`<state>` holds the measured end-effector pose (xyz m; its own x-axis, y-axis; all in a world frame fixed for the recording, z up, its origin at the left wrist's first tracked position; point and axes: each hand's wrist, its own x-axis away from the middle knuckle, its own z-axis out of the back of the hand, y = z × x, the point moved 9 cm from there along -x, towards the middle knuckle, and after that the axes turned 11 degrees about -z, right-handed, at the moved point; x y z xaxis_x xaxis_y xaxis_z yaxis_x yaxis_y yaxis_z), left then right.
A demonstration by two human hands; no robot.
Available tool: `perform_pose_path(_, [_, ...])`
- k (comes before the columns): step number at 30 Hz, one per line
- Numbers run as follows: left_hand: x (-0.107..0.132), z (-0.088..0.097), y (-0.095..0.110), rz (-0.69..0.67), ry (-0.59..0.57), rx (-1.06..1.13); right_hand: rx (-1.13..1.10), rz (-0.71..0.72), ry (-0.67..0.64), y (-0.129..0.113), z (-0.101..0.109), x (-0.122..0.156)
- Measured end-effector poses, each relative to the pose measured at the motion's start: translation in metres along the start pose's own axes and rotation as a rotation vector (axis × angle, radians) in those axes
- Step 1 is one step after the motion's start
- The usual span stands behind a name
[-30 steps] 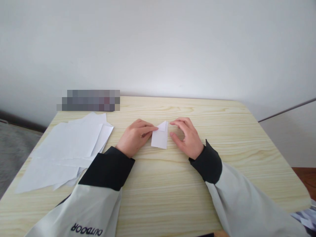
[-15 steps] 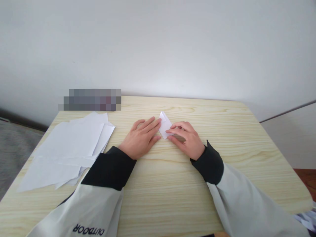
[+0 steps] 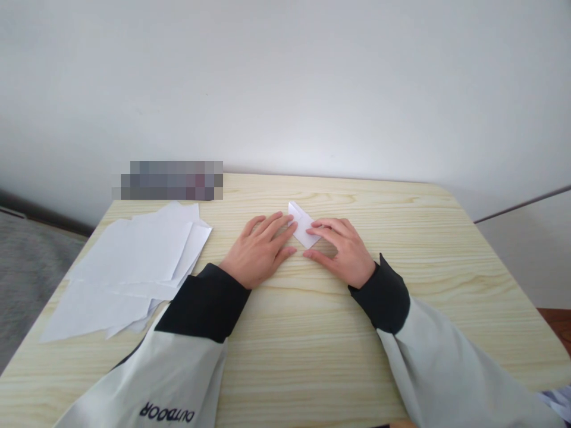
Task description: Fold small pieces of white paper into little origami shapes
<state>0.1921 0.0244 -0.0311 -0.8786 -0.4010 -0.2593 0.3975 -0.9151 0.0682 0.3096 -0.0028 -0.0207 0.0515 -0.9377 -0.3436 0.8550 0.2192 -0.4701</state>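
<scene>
A small folded piece of white paper (image 3: pixel 304 230) lies on the wooden table, between my two hands. My left hand (image 3: pixel 263 246) rests palm down with its fingers spread, and its fingertips touch the paper's left edge. From the other side, my right hand (image 3: pixel 345 246) has its index and middle fingertips on the paper's right part. Its thumb is stretched out close to the paper's lower corner, apart from the fingers. Part of the paper's right side is hidden under the right fingers.
Several loose white sheets (image 3: pixel 134 255) overlap at the table's left side. Behind them, by the wall (image 3: pixel 312 89), sits a pixelated dark object (image 3: pixel 172 181). The pale wooden table (image 3: pixel 307 356) reaches to the wall. Patterned cloth or paper (image 3: pixel 557 401) shows at the lower right.
The folded paper has turned slightly, its lower corner now pointing further right. My left fingers have shifted a little along its edge. The whole view has moved slightly.
</scene>
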Motion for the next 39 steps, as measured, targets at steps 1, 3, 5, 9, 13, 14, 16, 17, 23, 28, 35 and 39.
perform_pose_path(1, [0.0, 0.0, 0.0, 0.0, 0.002, -0.002, 0.005, -0.003, 0.002, 0.0, 0.0, 0.0])
perform_pose_path(3, [0.001, 0.001, 0.001, -0.002, 0.002, -0.003, 0.003, -0.009, 0.014, 0.001, 0.001, 0.0])
perform_pose_path(5, [0.0, 0.001, 0.001, -0.003, 0.003, 0.004, -0.009, -0.006, 0.032, 0.001, 0.002, 0.0])
perform_pose_path(9, [0.0, 0.002, 0.001, -0.001, 0.001, 0.016, -0.009, 0.035, 0.053, -0.001, 0.004, 0.001])
perform_pose_path(13, [0.0, -0.001, 0.004, -0.015, -0.041, 0.001, 0.005, 0.069, 0.071, -0.004, 0.007, 0.001])
perform_pose_path(14, [0.001, -0.002, 0.006, -0.018, -0.05, -0.002, 0.007, 0.071, 0.079, -0.004, 0.008, 0.001])
perform_pose_path(16, [0.001, -0.002, 0.008, -0.02, -0.062, -0.009, 0.016, 0.07, 0.1, -0.004, 0.01, 0.0])
perform_pose_path(17, [0.002, -0.003, 0.008, -0.018, -0.065, -0.01, 0.026, 0.065, 0.116, -0.004, 0.011, 0.0])
perform_pose_path(23, [0.002, -0.002, 0.01, -0.019, -0.056, -0.005, 0.064, 0.039, 0.113, -0.004, 0.01, 0.0])
perform_pose_path(28, [0.001, -0.002, 0.013, -0.036, -0.068, 0.001, 0.006, 0.056, 0.019, -0.006, 0.004, 0.0])
perform_pose_path(35, [0.001, -0.001, 0.014, -0.025, -0.034, 0.001, -0.052, 0.091, -0.05, -0.001, 0.003, 0.0])
perform_pose_path(39, [0.001, -0.001, 0.013, -0.023, -0.027, 0.003, -0.056, 0.124, -0.018, -0.003, 0.005, 0.001])
